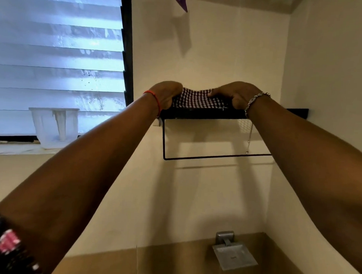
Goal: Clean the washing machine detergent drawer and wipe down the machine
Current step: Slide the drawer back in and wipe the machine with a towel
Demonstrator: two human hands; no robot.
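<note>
Beside a wide louvred window, both bare arms stretch up and forward to a black wall shelf that has a thin rail below it, with the wrists level and the knuckles raised. A dark-and-white checked cloth lies on the shelf, and the left hand and right hand each grip one end of it, fingers curled over the fabric. A translucent plastic container stands well apart on the window sill, and a small metal soap dish hangs on the wall beneath.
</note>
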